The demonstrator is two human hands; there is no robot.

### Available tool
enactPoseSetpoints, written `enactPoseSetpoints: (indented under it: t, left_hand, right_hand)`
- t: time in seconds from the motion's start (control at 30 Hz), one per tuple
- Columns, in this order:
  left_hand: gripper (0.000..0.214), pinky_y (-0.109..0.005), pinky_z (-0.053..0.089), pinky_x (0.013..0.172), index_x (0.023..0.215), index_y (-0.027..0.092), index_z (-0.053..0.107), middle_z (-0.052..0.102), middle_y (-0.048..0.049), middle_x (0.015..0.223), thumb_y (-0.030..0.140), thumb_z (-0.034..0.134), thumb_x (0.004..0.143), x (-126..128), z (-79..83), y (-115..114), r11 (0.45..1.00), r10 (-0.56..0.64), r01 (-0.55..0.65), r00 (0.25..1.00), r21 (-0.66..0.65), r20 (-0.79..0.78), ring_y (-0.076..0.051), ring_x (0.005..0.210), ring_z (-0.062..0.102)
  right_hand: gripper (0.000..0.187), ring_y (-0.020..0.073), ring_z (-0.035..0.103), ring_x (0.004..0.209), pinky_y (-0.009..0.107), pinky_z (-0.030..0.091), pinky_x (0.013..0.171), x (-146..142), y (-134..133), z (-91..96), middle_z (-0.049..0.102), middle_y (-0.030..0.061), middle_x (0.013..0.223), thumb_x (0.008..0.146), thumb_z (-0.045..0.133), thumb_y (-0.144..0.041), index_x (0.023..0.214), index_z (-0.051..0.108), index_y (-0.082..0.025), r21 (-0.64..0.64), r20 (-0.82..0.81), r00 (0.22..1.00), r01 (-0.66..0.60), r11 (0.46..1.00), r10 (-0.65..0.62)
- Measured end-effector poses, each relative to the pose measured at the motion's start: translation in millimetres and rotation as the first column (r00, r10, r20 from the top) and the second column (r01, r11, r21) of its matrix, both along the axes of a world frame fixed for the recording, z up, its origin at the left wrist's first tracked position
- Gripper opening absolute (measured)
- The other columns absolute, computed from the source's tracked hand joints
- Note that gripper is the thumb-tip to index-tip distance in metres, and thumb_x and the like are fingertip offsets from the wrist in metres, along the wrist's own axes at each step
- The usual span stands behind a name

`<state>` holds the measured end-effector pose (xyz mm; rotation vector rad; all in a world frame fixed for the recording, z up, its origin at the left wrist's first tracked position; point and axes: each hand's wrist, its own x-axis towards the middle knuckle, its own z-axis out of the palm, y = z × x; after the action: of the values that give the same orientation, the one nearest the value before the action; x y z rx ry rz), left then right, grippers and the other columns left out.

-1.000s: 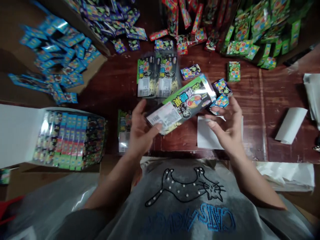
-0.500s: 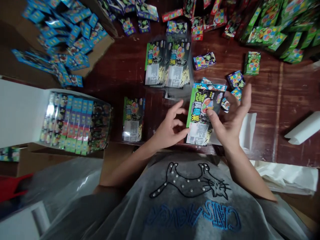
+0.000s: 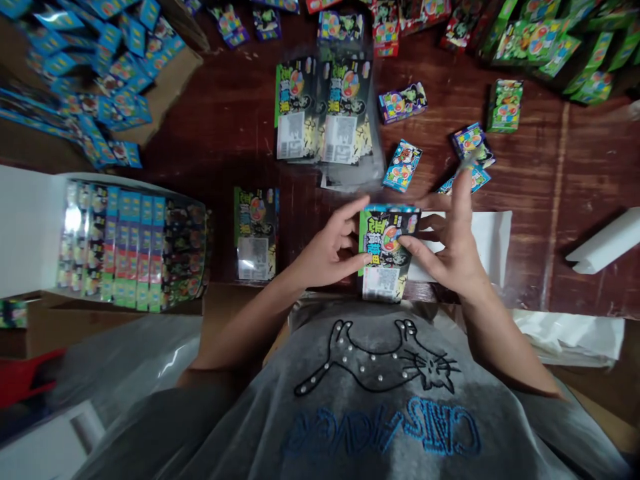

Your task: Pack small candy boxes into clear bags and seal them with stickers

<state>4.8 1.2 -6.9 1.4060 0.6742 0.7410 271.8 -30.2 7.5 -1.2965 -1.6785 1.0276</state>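
Between my two hands is a flat black-and-green candy packet (image 3: 389,232) with coloured Chinese lettering and a white label. A blue strip shows along its top edge. My left hand (image 3: 327,252) pinches the packet's left side, thumb in front and fingers partly behind. The thumb of my right hand (image 3: 453,250) presses on the packet's front; one finger points up and the others reach behind. Just beyond lies a small blue candy box (image 3: 403,165). Several matching packets (image 3: 345,110) lie overlapped with clear plastic sleeves, and another packet (image 3: 256,233) lies to the left.
An open white carton (image 3: 135,247) holds rows of packed candy boxes at left. Loose blue boxes (image 3: 105,73) fill a cardboard box behind it. Green boxes (image 3: 550,47) and red boxes (image 3: 385,27) are heaped at the back. White paper (image 3: 493,247) lies by my right hand.
The packet has moved left and slightly towards me, and my left hand has closed on its edge. The small blue box beyond it is now uncovered. The view has shifted slightly.
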Motion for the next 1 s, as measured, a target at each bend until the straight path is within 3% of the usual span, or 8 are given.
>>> enactPoseSetpoints:
  t: [0.13, 0.2, 0.27, 0.4, 0.53, 0.63, 0.83, 1.0]
  left_hand:
    - [0.056, -0.033, 0.068, 0.087, 0.146, 0.035, 0.059, 0.073, -0.008, 0.134, 0.027, 0.08, 0.095, -5.2, -0.4, -0.9, 1.0, -0.027, 0.026, 0.998, -0.007, -0.06, -0.024, 0.115, 0.077]
    - [0.034, -0.037, 0.066, 0.095, 0.131, 0.03, 0.068, 0.069, -0.0101, 0.143, 0.034, 0.077, 0.099, -3.3, 1.1, 1.2, 0.996, 0.069, -0.062, 0.992, 0.064, -0.11, -0.026, 0.128, 0.072]
    - [0.019, -0.042, 0.061, 0.108, 0.117, 0.026, 0.073, 0.069, -0.0103, 0.146, 0.039, 0.072, 0.103, 2.1, 3.9, 3.0, 0.978, 0.183, -0.167, 0.974, 0.124, -0.13, -0.026, 0.135, 0.068]
    - [0.027, -0.036, 0.06, 0.103, 0.122, 0.024, 0.068, 0.081, -0.0069, 0.12, 0.042, 0.074, 0.102, 13.1, 12.2, 3.6, 0.955, 0.288, -0.281, 0.955, 0.09, -0.067, -0.02, 0.114, 0.076]
    - [0.021, -0.033, 0.061, 0.096, 0.112, 0.023, 0.074, 0.082, -0.0065, 0.119, 0.04, 0.076, 0.101, 16.0, 24.4, 4.1, 0.972, 0.234, -0.226, 0.962, 0.07, -0.139, -0.019, 0.112, 0.077]
    - [0.014, -0.032, 0.061, 0.092, 0.1, 0.021, 0.077, 0.082, -0.0061, 0.115, 0.034, 0.077, 0.098, 18.4, 34.1, 6.2, 0.975, 0.223, -0.218, 0.957, 0.048, -0.187, -0.019, 0.107, 0.077]
    - [0.008, -0.028, 0.058, 0.078, 0.092, 0.018, 0.077, 0.081, -0.0024, 0.091, 0.026, 0.077, 0.094, 24.4, 46.4, 22.2, 0.972, 0.233, -0.229, 0.938, 0.046, -0.256, -0.015, 0.084, 0.074]
    - [0.015, -0.03, 0.062, 0.085, 0.097, 0.019, 0.082, 0.084, -0.0042, 0.1, 0.033, 0.079, 0.095, 18.7, 43.9, 27.8, 0.995, 0.1, -0.091, 0.969, 0.052, -0.225, -0.018, 0.092, 0.078]
  right_hand:
    - [0.095, 0.0253, 0.072, 0.116, 0.048, 0.065, 0.103, -2.2, -5.9, -3.9, 0.07, 0.0091, 0.139, 0.101, 0.069, -0.048, 0.177, 0.013, -0.036, -0.024, -0.027, 0.997, -0.067, 0.997, 0.066]
    - [0.089, 0.0244, 0.073, 0.114, 0.048, 0.063, 0.108, -4.6, -9.2, -7.0, 0.074, 0.0077, 0.129, 0.103, 0.065, -0.046, 0.177, 0.017, -0.034, -0.02, -0.054, 0.998, -0.044, 0.999, 0.043]
    - [0.091, 0.0245, 0.074, 0.116, 0.049, 0.062, 0.109, -8.2, -12.3, -9.1, 0.072, 0.0078, 0.136, 0.104, 0.064, -0.047, 0.177, 0.011, -0.038, 0.0, -0.072, 0.997, 0.034, 0.999, -0.034]
    - [0.106, 0.0235, 0.075, 0.115, 0.046, 0.066, 0.103, -10.9, -14.4, -8.0, 0.06, 0.0076, 0.157, 0.101, 0.067, -0.052, 0.174, -0.01, -0.047, -0.002, -0.094, 0.988, 0.126, 0.992, -0.125]
    - [0.096, 0.0237, 0.077, 0.107, 0.046, 0.068, 0.096, -5.4, -12.5, 0.4, 0.072, 0.0046, 0.136, 0.099, 0.071, -0.052, 0.175, 0.011, -0.048, -0.016, -0.128, 0.99, 0.064, 0.998, -0.066]
    - [0.088, 0.0231, 0.079, 0.098, 0.047, 0.069, 0.092, -6.3, -11.6, 10.9, 0.072, 0.0059, 0.138, 0.097, 0.074, -0.053, 0.171, 0.027, -0.045, -0.047, -0.129, 0.983, 0.122, 0.991, -0.127]
    - [0.097, 0.0246, 0.079, 0.091, 0.046, 0.069, 0.088, -14.3, -4.9, 29.1, 0.08, 0.0056, 0.118, 0.097, 0.071, -0.065, 0.174, 0.016, -0.042, -0.145, -0.085, 0.977, 0.181, 0.973, -0.194]
    - [0.099, 0.0263, 0.079, 0.093, 0.047, 0.068, 0.088, -4.6, -7.1, 29.3, 0.079, 0.0074, 0.124, 0.095, 0.077, -0.06, 0.174, 0.021, -0.039, -0.165, -0.125, 0.971, 0.181, 0.97, -0.203]
